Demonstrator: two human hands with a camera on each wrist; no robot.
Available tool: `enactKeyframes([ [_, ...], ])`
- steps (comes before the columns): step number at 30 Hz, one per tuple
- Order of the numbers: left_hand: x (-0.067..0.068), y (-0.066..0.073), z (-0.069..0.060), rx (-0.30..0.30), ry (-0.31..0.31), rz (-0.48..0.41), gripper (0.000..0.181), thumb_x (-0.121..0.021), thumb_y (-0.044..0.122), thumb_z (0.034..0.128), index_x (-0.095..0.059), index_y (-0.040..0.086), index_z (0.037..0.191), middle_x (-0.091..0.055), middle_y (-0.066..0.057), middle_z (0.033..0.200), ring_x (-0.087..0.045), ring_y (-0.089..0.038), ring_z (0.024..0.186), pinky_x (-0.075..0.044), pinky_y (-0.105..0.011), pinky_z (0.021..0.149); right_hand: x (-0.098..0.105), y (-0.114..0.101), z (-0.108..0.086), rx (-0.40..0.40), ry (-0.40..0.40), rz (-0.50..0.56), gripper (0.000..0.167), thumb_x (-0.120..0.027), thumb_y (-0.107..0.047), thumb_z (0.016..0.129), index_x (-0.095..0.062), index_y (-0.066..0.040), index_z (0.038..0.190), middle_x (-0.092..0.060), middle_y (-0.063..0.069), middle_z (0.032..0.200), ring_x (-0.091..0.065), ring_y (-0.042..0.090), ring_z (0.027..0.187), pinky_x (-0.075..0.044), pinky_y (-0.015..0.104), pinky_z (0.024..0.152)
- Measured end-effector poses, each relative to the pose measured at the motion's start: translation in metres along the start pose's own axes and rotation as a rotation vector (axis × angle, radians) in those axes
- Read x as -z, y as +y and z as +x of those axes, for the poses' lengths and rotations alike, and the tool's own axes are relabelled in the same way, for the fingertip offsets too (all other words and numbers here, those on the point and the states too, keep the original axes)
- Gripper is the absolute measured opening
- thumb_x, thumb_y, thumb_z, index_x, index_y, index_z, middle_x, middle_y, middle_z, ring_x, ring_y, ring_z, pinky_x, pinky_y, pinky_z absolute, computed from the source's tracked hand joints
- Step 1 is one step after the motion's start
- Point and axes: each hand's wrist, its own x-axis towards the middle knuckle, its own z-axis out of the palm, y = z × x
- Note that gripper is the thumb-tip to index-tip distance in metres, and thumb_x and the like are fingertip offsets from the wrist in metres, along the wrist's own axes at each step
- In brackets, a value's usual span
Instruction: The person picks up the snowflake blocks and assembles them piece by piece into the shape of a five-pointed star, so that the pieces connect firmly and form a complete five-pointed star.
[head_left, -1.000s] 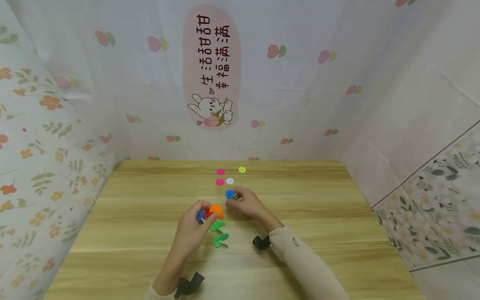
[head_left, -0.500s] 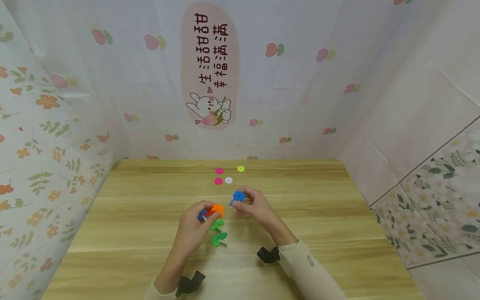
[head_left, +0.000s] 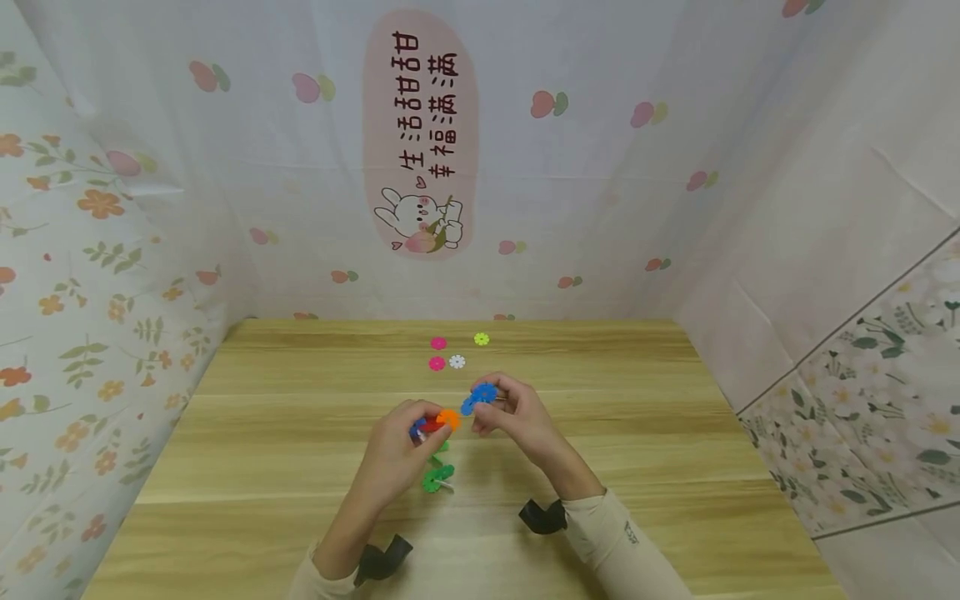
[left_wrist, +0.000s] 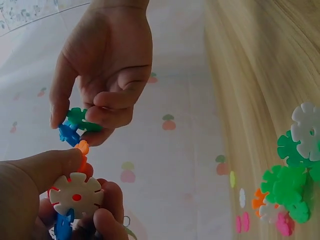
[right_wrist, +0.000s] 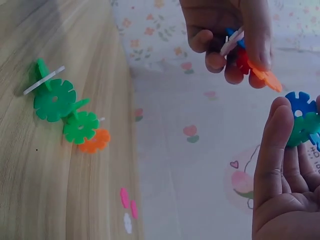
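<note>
Between its thumb and fingers my left hand (head_left: pixel 397 450) holds a joined cluster of notched plastic snowflake discs: an orange disc (head_left: pixel 448 418), a red disc (right_wrist: pixel 242 61), a white disc (left_wrist: pixel 76 196) and a blue disc (left_wrist: pixel 63 225). My right hand (head_left: pixel 531 423) pinches a second cluster, with a blue disc (head_left: pixel 484 392) and a green disc (left_wrist: pixel 80 119). The orange edge points at the blue disc, very near it; whether they touch I cannot tell. Both clusters are held above the table, partly covered by fingers.
Below my left hand, joined green discs (head_left: pixel 432 482) with white and orange ones lie on the wooden table (head_left: pixel 637 417). Farther back are two pink discs (head_left: pixel 437 363), a white disc (head_left: pixel 457 362) and a yellow disc (head_left: pixel 482 339). A printed cloth (head_left: pixel 600 183) hangs behind.
My right hand lifted its blue and green cluster, moved right, and turned it toward the left hand. My left hand shifted slightly right with its cluster, bringing the orange disc closer to the blue one.
</note>
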Motion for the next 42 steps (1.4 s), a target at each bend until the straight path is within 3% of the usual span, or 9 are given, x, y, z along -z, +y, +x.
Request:
enactKeyframes([
  [2,0.000,0.002,0.000,-0.027,-0.013,0.011,0.017,-0.079,0.013,0.0870,-0.071,0.011,0.102,-0.062,0.004,0.091,-0.056,-0.013,0.072,-0.053,-0.024,0.059,0.001,0.000,0.000,0.016,-0.009,0.017,0.039,-0.065,-0.013,0.099,-0.050,0.014,0.122,-0.066,0.021,0.088,-0.068,0.021,0.072,-0.059,0.032,0.067],
  [10,-0.003,0.002,-0.002,-0.120,-0.036,-0.008,0.015,-0.079,0.010,0.0868,-0.072,0.010,0.099,-0.064,0.005,0.094,-0.058,-0.008,0.073,-0.054,-0.023,0.061,0.000,0.004,0.000,0.033,-0.058,0.076,0.031,-0.063,-0.014,0.100,-0.055,0.010,0.118,-0.067,0.012,0.091,-0.068,0.020,0.074,-0.059,0.030,0.068],
  [25,-0.005,0.001,0.000,-0.162,-0.013,0.004,0.013,-0.079,0.006,0.0853,-0.071,0.010,0.095,-0.064,0.007,0.089,-0.057,-0.008,0.073,-0.055,-0.028,0.062,-0.002,0.008,-0.001,0.005,-0.067,0.133,0.028,-0.061,-0.011,0.100,-0.053,0.015,0.107,-0.069,0.005,0.093,-0.067,0.017,0.076,-0.057,0.026,0.063],
  [42,-0.009,-0.002,-0.002,-0.078,-0.017,-0.048,0.014,-0.080,0.005,0.0848,-0.072,0.014,0.093,-0.066,0.009,0.089,-0.059,-0.009,0.074,-0.053,-0.025,0.065,-0.005,0.013,-0.001,-0.015,-0.041,0.076,0.026,-0.064,-0.012,0.099,-0.058,0.013,0.102,-0.069,0.007,0.088,-0.069,0.025,0.075,-0.058,0.029,0.062],
])
